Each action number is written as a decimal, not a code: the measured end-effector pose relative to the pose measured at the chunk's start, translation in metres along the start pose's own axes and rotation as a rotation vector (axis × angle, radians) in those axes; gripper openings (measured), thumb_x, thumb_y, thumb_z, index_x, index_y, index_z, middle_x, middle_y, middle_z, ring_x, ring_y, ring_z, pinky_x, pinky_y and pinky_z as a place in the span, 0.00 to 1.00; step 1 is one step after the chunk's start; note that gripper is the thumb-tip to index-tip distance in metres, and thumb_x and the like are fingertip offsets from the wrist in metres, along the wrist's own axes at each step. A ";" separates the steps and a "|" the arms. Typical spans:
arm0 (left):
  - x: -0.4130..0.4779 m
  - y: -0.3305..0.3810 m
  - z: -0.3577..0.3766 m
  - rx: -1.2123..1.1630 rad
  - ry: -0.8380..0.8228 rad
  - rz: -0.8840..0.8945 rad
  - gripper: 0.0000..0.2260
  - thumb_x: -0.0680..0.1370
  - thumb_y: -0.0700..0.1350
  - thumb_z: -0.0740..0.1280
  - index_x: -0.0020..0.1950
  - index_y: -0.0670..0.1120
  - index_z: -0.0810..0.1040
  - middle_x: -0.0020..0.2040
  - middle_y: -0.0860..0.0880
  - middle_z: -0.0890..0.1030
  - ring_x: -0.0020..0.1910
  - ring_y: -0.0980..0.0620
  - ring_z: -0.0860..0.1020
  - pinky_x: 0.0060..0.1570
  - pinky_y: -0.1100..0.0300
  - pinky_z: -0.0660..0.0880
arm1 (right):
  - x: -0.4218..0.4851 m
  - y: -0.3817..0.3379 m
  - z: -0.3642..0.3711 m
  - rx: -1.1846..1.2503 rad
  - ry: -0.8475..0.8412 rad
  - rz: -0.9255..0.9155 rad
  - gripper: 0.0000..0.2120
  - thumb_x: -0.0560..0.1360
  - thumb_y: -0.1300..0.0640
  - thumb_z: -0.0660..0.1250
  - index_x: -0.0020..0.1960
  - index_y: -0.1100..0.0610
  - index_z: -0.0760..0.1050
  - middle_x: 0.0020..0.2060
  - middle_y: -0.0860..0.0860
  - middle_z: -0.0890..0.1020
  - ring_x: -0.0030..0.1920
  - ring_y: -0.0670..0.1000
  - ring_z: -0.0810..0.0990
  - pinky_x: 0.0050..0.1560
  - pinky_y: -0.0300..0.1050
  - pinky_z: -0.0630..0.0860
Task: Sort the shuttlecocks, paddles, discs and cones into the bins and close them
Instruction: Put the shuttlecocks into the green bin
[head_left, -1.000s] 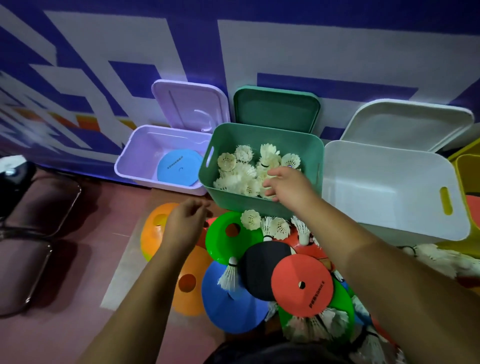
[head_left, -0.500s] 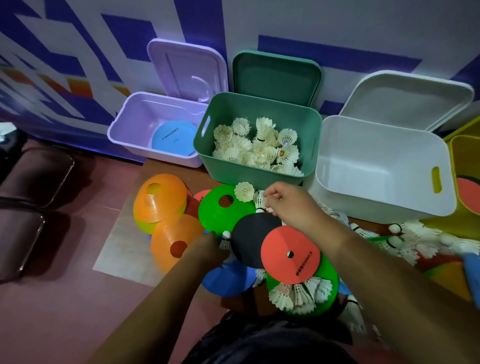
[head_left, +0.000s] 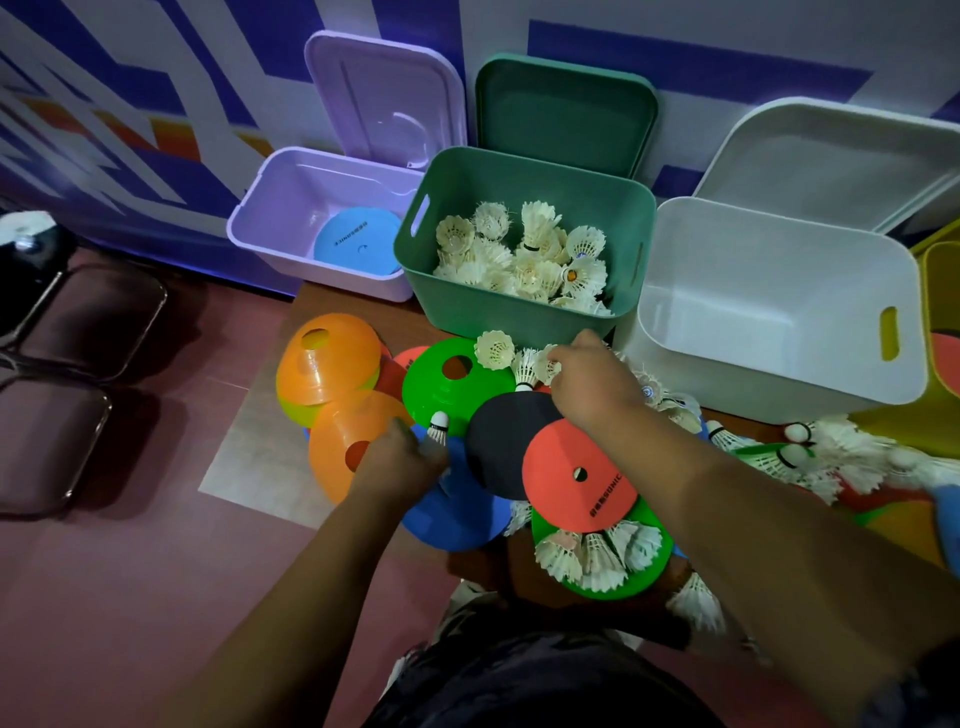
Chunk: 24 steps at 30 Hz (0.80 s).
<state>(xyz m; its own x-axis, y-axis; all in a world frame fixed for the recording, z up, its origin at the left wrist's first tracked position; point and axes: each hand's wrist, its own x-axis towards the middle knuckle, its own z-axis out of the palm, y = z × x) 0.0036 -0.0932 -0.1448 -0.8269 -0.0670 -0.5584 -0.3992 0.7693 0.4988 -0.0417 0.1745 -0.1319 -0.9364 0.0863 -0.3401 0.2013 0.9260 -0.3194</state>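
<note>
Sorting in progress
Left hand (head_left: 400, 462) grips a shuttlecock (head_left: 439, 427); right hand (head_left: 592, 387) pinches a second shuttlecock (head_left: 546, 364) near the green bin (head_left: 493, 312).

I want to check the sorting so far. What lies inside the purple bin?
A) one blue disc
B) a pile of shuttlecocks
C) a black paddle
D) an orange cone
A: the purple bin holds a single blue disc on its floor, while the shuttlecocks are piled in the green bin beside it.
</note>
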 end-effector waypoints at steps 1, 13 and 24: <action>-0.002 0.000 -0.003 -0.018 0.013 -0.001 0.13 0.80 0.50 0.69 0.53 0.42 0.71 0.38 0.44 0.78 0.32 0.49 0.75 0.26 0.57 0.66 | 0.000 -0.002 0.000 -0.023 0.002 0.014 0.23 0.78 0.61 0.66 0.71 0.49 0.78 0.63 0.55 0.71 0.59 0.60 0.78 0.57 0.53 0.78; -0.016 0.030 -0.044 -0.403 0.047 0.122 0.18 0.72 0.59 0.75 0.55 0.50 0.78 0.47 0.47 0.83 0.45 0.42 0.85 0.48 0.35 0.82 | 0.004 -0.007 0.003 -0.258 -0.087 0.092 0.22 0.75 0.62 0.65 0.67 0.52 0.80 0.63 0.52 0.74 0.65 0.60 0.74 0.65 0.56 0.70; 0.033 0.155 -0.091 -0.448 0.086 0.341 0.30 0.76 0.65 0.73 0.68 0.45 0.76 0.52 0.50 0.83 0.46 0.51 0.85 0.51 0.47 0.85 | -0.035 -0.006 -0.027 0.195 0.293 -0.063 0.16 0.82 0.57 0.62 0.66 0.55 0.83 0.61 0.51 0.80 0.57 0.58 0.82 0.59 0.54 0.80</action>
<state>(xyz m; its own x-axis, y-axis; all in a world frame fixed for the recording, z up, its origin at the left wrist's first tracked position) -0.1215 -0.0338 -0.0258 -0.9602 0.0722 -0.2699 -0.2175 0.4130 0.8844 -0.0179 0.1760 -0.0941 -0.9857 0.1593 -0.0555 0.1653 0.8475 -0.5044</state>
